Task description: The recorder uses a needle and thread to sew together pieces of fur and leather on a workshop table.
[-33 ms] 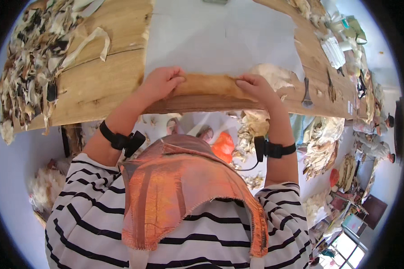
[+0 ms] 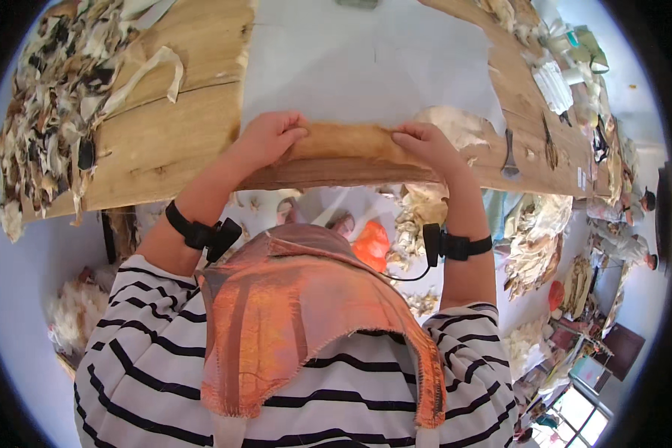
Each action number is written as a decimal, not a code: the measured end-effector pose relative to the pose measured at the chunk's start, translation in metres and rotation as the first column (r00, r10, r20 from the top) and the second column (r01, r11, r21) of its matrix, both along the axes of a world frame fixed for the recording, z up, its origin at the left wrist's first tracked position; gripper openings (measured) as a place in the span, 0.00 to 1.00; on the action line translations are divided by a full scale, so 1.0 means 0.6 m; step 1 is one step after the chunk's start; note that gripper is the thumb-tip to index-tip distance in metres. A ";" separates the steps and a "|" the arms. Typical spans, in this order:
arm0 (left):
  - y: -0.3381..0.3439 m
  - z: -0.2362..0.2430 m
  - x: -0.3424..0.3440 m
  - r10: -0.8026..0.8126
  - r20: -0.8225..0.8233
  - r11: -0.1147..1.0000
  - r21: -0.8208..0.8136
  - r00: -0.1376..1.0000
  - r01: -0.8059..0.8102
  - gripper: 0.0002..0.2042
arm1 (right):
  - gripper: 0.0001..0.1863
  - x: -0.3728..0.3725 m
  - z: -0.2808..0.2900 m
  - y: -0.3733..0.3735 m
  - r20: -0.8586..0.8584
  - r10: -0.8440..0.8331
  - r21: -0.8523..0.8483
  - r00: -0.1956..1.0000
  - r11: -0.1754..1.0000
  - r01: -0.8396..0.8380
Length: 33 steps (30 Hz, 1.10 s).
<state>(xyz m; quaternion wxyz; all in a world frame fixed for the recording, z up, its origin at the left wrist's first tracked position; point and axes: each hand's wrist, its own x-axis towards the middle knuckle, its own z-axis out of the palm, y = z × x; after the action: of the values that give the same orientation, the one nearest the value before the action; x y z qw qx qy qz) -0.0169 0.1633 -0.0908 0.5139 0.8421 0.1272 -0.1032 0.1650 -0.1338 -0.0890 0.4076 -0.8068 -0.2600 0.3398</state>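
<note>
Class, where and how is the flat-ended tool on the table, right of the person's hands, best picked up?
Grip the flat-ended tool probably by its slim shaft, from above, pinching across from left and right. It seems to lie flat on the table, shaft pointing away from the near edge, broad end toward it. The right hand is nearer.

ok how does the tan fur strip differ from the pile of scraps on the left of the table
The fur strip is one band held between the left hand and the right hand; the scrap pile lies loose, untouched. The strip is an even golden brown; the pile mixes black, white and tan. Both look furry.
</note>
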 end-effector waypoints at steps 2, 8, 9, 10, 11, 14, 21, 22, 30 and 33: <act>0.007 -0.017 0.004 0.012 -0.016 0.998 -0.069 1.000 -0.013 0.06 | 0.15 0.008 -0.008 -0.005 -0.118 0.022 0.012 0.993 1.000 -0.021; 0.040 -0.045 -0.015 -0.043 0.189 0.978 -0.192 0.981 0.080 0.08 | 0.15 0.003 -0.008 0.000 -0.027 0.048 -0.013 0.998 0.999 -0.048; 0.037 -0.004 -0.025 0.048 0.062 0.904 -0.428 0.997 -0.017 0.09 | 0.15 0.003 -0.007 -0.006 -0.032 0.055 -0.004 0.998 0.998 -0.055; 0.043 0.019 -0.039 0.121 -0.081 0.767 -0.626 0.989 -0.145 0.09 | 0.15 -0.001 0.001 -0.009 -0.034 0.027 -0.053 0.999 0.998 -0.028; 0.064 0.008 -0.052 0.141 -0.086 0.769 -0.619 0.986 -0.164 0.09 | 0.15 -0.005 0.007 -0.011 -0.034 0.000 -0.103 0.999 0.995 -0.003; 0.138 -0.015 -0.106 0.381 0.058 0.787 -0.544 0.923 -0.291 0.09 | 0.19 -0.003 0.026 -0.018 -0.285 0.072 -0.015 0.956 0.997 -0.080; 0.087 0.018 -0.159 0.447 0.024 0.887 -0.143 0.894 -0.440 0.09 | 0.17 -0.027 0.054 -0.050 0.291 0.118 0.015 0.949 0.992 -0.128; 0.069 0.016 -0.151 0.451 0.085 0.893 -0.059 0.889 -0.447 0.09 | 0.15 -0.025 0.061 -0.044 0.185 0.119 -0.120 0.976 0.988 -0.097; 0.067 -0.038 -0.181 0.566 0.071 0.822 0.027 0.821 -0.569 0.12 | 0.15 0.256 0.001 -0.250 0.490 -0.490 0.167 0.721 0.865 0.474; 0.068 -0.064 -0.199 0.591 0.174 0.793 0.052 0.788 -0.607 0.13 | 0.15 0.328 -0.012 -0.281 0.548 -0.389 0.077 0.741 0.905 0.418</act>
<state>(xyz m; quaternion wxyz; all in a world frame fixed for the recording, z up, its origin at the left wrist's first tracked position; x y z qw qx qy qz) -0.1360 0.2040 -0.1290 0.4828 0.7894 0.3543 0.1351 0.3621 -0.3025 -0.0963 0.3581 -0.9168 -0.1766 0.0031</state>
